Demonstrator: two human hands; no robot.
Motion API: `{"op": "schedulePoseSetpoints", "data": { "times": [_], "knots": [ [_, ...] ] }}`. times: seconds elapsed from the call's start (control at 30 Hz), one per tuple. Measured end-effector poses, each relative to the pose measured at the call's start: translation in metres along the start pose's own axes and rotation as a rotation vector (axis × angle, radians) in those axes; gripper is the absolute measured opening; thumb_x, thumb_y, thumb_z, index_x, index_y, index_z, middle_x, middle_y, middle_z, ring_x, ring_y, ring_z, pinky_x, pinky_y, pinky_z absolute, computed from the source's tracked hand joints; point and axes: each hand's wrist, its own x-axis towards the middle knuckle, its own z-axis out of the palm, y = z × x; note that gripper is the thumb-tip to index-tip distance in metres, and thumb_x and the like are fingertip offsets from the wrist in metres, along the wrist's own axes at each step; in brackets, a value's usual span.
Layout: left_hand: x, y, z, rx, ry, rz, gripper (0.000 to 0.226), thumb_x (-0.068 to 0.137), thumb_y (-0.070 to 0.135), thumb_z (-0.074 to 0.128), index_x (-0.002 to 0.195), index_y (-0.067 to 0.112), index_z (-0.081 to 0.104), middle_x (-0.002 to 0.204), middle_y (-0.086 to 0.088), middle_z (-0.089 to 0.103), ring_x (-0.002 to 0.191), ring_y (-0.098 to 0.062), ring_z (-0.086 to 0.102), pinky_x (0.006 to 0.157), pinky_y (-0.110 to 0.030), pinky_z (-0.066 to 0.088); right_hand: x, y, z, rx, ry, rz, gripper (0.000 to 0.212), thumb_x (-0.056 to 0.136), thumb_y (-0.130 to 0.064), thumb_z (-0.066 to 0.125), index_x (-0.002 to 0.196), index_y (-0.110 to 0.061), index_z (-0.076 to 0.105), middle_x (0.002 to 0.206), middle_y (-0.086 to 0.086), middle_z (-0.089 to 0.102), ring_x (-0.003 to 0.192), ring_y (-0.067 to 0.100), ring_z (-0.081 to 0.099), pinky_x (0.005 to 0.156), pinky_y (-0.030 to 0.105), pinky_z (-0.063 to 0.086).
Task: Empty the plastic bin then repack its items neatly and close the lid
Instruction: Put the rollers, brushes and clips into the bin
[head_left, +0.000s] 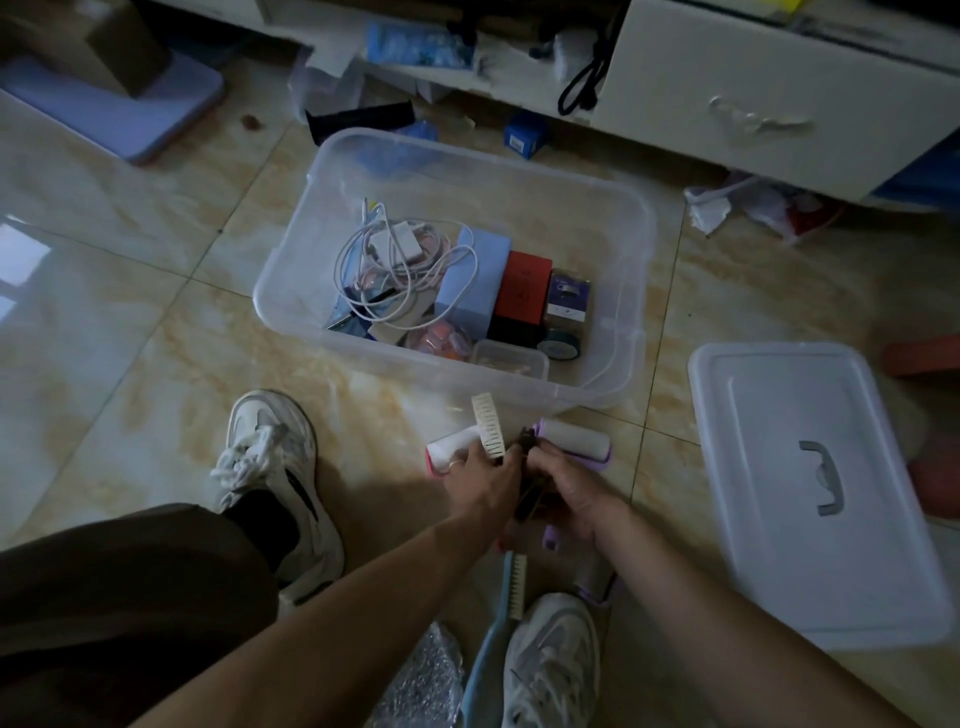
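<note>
Head cam: the bin is sitting open on the tile floor, already holding cables, a blue box, a red box and tape toward its near side. The lid is lying flat to the right, well apart. Down near the shoes, the left hand is gripping a pink roller and a white comb, while the right hand is curling round a purple roller. A blue brush is lying just nearer.
</note>
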Motion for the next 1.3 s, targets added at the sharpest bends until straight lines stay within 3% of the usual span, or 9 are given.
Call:
{"op": "schedulePoseSetpoints", "data": {
  "times": [0.17, 0.33, 0.47, 0.57, 0.63, 0.8, 0.93, 1.1, 1.3],
  "knots": [
    [0.006, 0.002, -0.019, -0.033, 0.025, 0.041, 0.032, 0.087, 0.044, 0.056, 0.114, 0.028, 0.060, 0.106, -0.006, 0.062, 0.095, -0.027, 0.063, 0.082, -0.039, 0.059, 0.017, 0.000, -0.007, -0.253, 0.227, -0.007, 0.023, 0.089, -0.027, 0.063, 0.101, -0.010, 0.073, 0.075, 0.007, 0.072, 0.066, 0.024, 0.068, 0.051, 0.029, 0.054],
    [0.014, -0.027, -0.031, -0.282, -0.311, 0.128, 0.036, 0.081, 0.028, 0.059, 0.115, 0.020, 0.068, 0.102, -0.003, 0.071, 0.101, -0.026, 0.065, 0.091, -0.044, 0.054, 0.035, 0.013, -0.007, -0.355, 0.366, -0.007, 0.022, 0.082, -0.034, 0.072, 0.094, -0.015, 0.072, 0.092, 0.008, 0.075, 0.079, 0.022, 0.069, 0.072, 0.034, 0.059],
    [0.002, -0.022, -0.032, -0.352, -0.417, -0.012, 0.014, 0.091, 0.004, 0.051, 0.083, 0.007, 0.063, 0.070, -0.009, 0.061, 0.064, -0.018, 0.064, 0.054, -0.021, 0.050, 0.030, 0.015, 0.000, -0.385, 0.334, 0.039, 0.029, 0.082, -0.039, 0.074, 0.100, -0.016, 0.070, 0.092, 0.008, 0.072, 0.081, 0.026, 0.069, 0.059, 0.029, 0.054],
    [0.000, -0.025, -0.019, -0.338, -0.516, -0.149, 0.020, 0.082, 0.026, 0.059, 0.073, 0.008, 0.059, 0.067, -0.020, 0.053, 0.053, -0.030, 0.056, 0.054, -0.039, 0.048, 0.024, 0.017, -0.004, -0.322, 0.270, 0.128, 0.024, 0.089, -0.026, 0.070, 0.105, -0.010, 0.064, 0.077, 0.010, 0.066, 0.059, 0.023, 0.065, 0.041, 0.022, 0.048],
    [0.016, -0.042, -0.004, -0.359, -0.513, -0.183, 0.034, 0.075, 0.042, 0.064, 0.065, 0.010, 0.058, 0.060, -0.016, 0.052, 0.046, -0.028, 0.052, 0.050, -0.036, 0.043, 0.022, 0.020, -0.007, -0.279, 0.247, 0.159, 0.023, 0.091, -0.022, 0.068, 0.107, -0.007, 0.062, 0.073, 0.012, 0.064, 0.052, 0.022, 0.064, 0.040, 0.023, 0.048],
    [0.001, -0.017, -0.018, -0.326, -0.556, -0.264, 0.031, 0.088, 0.033, 0.056, 0.077, 0.007, 0.065, 0.068, -0.017, 0.059, 0.046, -0.026, 0.057, 0.048, -0.024, 0.045, 0.016, 0.013, -0.014, -0.312, 0.130, 0.279, 0.028, 0.090, -0.033, 0.068, 0.086, -0.005, 0.069, 0.070, 0.014, 0.068, 0.058, 0.027, 0.064, 0.057, 0.029, 0.052],
    [-0.015, 0.004, -0.042, -0.276, -0.572, -0.257, 0.024, 0.087, 0.030, 0.057, 0.091, 0.007, 0.062, 0.079, -0.012, 0.061, 0.061, -0.024, 0.062, 0.053, -0.030, 0.055, -0.009, -0.008, -0.008, -0.322, 0.080, 0.318, 0.023, 0.094, -0.023, 0.068, 0.081, -0.005, 0.065, 0.056, 0.010, 0.067, 0.048, 0.021, 0.066, 0.044, 0.025, 0.051],
    [-0.047, 0.033, -0.097, -0.328, -0.639, 0.085, 0.026, 0.097, 0.021, 0.053, 0.119, 0.010, 0.058, 0.088, -0.014, 0.066, 0.064, -0.020, 0.065, 0.049, -0.027, 0.050, -0.043, -0.037, 0.006, -0.316, -0.075, 0.333, 0.023, 0.089, -0.026, 0.074, 0.094, -0.004, 0.069, 0.065, 0.009, 0.071, 0.053, 0.020, 0.069, 0.050, 0.028, 0.053],
    [-0.063, 0.085, -0.133, -0.022, -0.530, 0.091, 0.030, 0.096, 0.033, 0.049, 0.119, 0.016, 0.057, 0.092, -0.009, 0.063, 0.072, -0.021, 0.060, 0.055, -0.026, 0.047, -0.093, -0.103, 0.021, -0.333, -0.089, 0.171, 0.015, 0.088, -0.021, 0.073, 0.083, -0.008, 0.067, 0.072, 0.009, 0.066, 0.063, 0.019, 0.062, 0.066, 0.030, 0.049]
  ]
}}
